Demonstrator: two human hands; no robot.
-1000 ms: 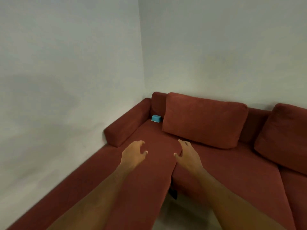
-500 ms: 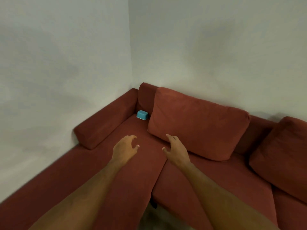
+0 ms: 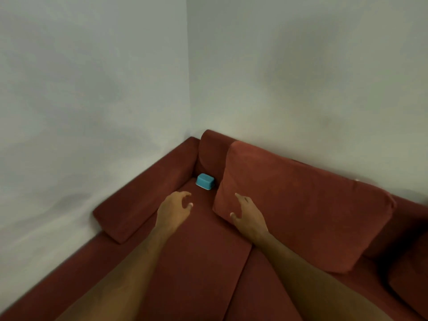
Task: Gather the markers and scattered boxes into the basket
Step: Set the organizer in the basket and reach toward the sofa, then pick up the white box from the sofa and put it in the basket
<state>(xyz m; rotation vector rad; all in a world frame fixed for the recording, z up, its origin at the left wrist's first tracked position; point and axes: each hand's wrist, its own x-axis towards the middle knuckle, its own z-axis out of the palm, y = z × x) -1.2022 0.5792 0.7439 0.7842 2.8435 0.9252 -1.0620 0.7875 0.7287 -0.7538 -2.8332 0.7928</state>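
Note:
A small blue box (image 3: pixel 205 181) lies in the far corner of a dark red sofa (image 3: pixel 199 262), just left of a big back cushion. My left hand (image 3: pixel 174 210) hovers over the seat a little short of the box, fingers loosely curled and holding nothing. My right hand (image 3: pixel 247 215) reaches forward beside it, fingers spread and relaxed, near the lower left corner of the cushion. No markers and no basket are in view.
The large red back cushion (image 3: pixel 298 205) leans against the wall at right, with another cushion (image 3: pixel 410 276) at the right edge. A bolster (image 3: pixel 148 193) runs along the left wall. Bare grey walls meet behind the corner.
Both hands have moved forward toward the sofa corner. The view has come closer, so the blue box now lies just beyond my left hand.

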